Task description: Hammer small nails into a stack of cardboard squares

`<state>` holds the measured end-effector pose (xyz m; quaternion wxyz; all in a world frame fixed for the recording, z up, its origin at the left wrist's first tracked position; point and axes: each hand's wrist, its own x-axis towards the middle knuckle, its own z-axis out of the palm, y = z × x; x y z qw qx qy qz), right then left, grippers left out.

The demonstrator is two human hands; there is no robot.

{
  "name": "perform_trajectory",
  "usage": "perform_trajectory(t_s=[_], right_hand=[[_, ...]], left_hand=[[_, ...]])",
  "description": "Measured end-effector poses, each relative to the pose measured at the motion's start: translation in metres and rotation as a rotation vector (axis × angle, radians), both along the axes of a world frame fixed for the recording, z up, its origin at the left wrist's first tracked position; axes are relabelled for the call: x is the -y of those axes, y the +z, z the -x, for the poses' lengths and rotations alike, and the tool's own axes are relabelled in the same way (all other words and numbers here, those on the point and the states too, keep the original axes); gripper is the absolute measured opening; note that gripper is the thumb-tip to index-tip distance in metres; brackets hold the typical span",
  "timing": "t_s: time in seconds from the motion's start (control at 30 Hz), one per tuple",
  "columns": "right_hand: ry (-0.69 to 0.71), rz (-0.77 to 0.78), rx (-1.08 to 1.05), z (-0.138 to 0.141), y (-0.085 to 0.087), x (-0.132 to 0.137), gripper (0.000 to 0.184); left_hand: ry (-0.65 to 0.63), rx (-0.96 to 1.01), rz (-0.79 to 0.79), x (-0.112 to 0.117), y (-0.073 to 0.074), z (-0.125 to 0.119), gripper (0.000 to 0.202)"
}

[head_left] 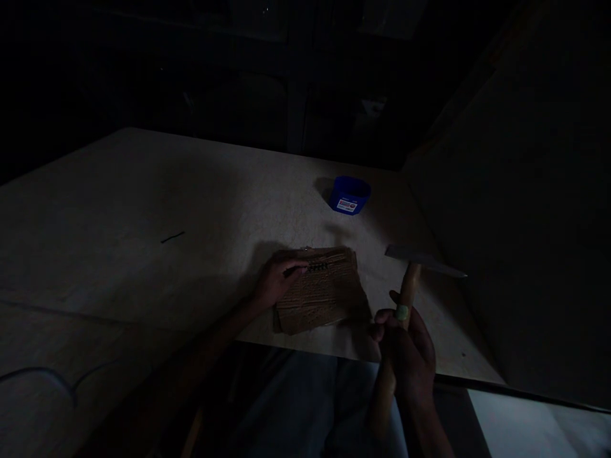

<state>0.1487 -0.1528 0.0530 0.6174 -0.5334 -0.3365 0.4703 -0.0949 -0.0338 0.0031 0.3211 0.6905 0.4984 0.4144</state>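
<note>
My right hand (410, 356) is wrapped round the wooden handle of a hammer (409, 289), below a light green patch on it. The hammer's long, thin metal head is raised above the right part of the table, away from the cardboard. A stack of brown corrugated cardboard (329, 296) lies near the front edge. My left hand (279, 280) rests at its left side, fingers pinched at the left end of a small dark zigzag strip (318, 266) on the cardboard. In the dim light I cannot tell what the strip is, and the fingertips partly cover its end.
Behind the cardboard stands a blue plastic tub (351, 196) with a white label. A short dark strand (172, 237) lies on the left of the pale table (214, 184). A dark upright panel (525, 222) borders the right side. A cable (42, 372) curves at lower left.
</note>
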Motion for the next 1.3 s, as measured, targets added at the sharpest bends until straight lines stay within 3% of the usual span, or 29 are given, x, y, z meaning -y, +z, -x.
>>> perform_trajectory(t_s=[0.17,0.27,0.4,0.57,0.8,1.07,1.3], right_hand=[[0.151,-0.072,0.074,0.025,0.021,-0.025,0.024],[0.283,-0.076,0.164,0.034,0.018,-0.042,0.015],[0.4,-0.083,0.305,0.039,0.004,-0.053,0.018],[0.361,-0.118,0.445,0.038,-0.003,-0.046,0.021],[0.124,-0.061,0.537,0.025,0.003,-0.04,0.031],[0.101,0.033,0.4,0.027,-0.007,-0.033,0.031],[0.102,0.006,0.385,0.039,0.0,-0.027,0.027]], left_hand=[[0.035,0.01,-0.037,0.001,-0.006,-0.003,0.013],[0.041,0.029,-0.028,0.002,-0.007,-0.005,0.016],[0.032,0.036,-0.057,0.003,-0.007,-0.005,0.019],[0.05,0.014,-0.121,0.002,-0.008,-0.007,0.015],[0.149,0.068,-0.121,0.009,0.0,-0.008,0.009],[0.324,0.375,0.046,0.019,0.003,-0.017,0.013],[0.432,0.489,0.014,0.024,0.011,-0.027,0.017]])
